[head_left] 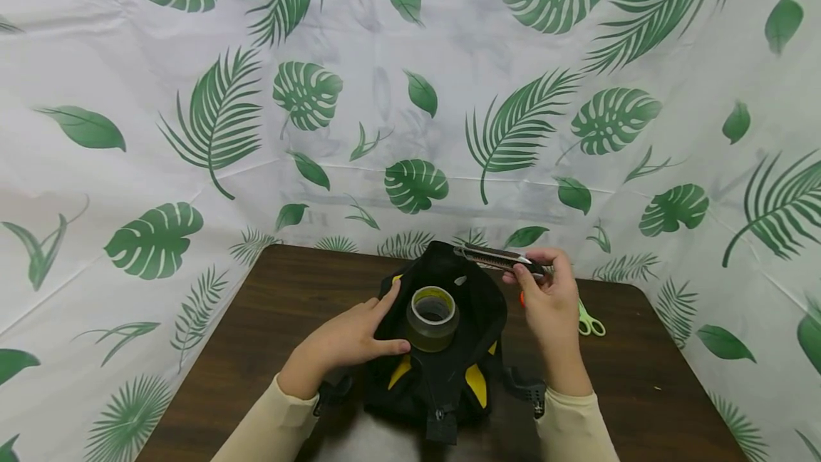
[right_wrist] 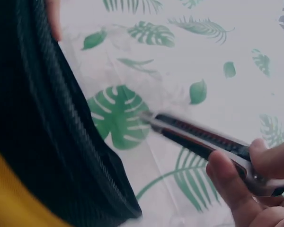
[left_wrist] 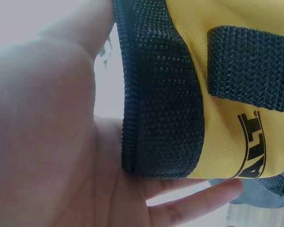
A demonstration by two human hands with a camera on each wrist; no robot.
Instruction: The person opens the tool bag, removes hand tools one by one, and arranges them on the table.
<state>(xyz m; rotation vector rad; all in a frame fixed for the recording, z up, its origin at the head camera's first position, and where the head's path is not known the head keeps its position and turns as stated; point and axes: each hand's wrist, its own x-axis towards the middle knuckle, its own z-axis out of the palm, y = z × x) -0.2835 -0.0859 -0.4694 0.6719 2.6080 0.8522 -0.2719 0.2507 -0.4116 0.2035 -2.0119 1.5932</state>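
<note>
A black-and-yellow tool bag [head_left: 474, 383] stands upright with its mouth gaping. A roll of tape [head_left: 432, 337] sits in the opening. My left hand [head_left: 343, 337] rests against the bag's left side, thumb reaching over the rim towards the tape and index finger stretched along the edge. In the left wrist view, the bag's black mesh trim [left_wrist: 165, 104] lies against the palm, and the visible fingers are fairly straight. Between thumb and fingers, my right hand [head_left: 554, 305] grips a utility knife [head_left: 494, 257], tilted, its front end over the bag's far right rim.
Light green scissor handles [head_left: 590, 323] show on the dark wooden table [head_left: 269, 305] behind the right hand, with a bit of orange [head_left: 522, 299] beside that hand. A leaf-printed white sheet [head_left: 359, 127] hangs behind and at both sides.
</note>
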